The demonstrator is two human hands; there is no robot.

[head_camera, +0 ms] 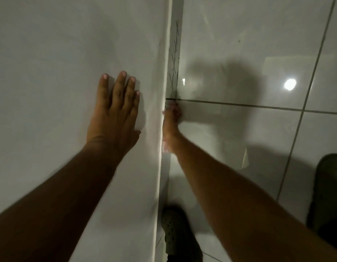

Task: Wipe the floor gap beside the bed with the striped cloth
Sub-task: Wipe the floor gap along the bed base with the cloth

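My left hand [114, 110] lies flat and open on the white bed sheet [50, 63], fingers spread, close to the bed's right edge. My right hand [172, 118] reaches down past that edge into the narrow floor gap [174, 87] between bed and tiles. It is blurred and its fingers look curled against the floor near a grout line. The striped cloth is not clearly visible. A pale patch beside my right wrist [165, 145] could be cloth or lit sheet. A grey strip with crossed marks [175, 53] runs along the bed's side above the hand.
Glossy white floor tiles [249, 53] with dark grout lines spread to the right, reflecting a ceiling light [290, 84]. A green perforated clog [175, 231] stands by the bed at the bottom. Another dark shoe [328, 190] sits at the right edge.
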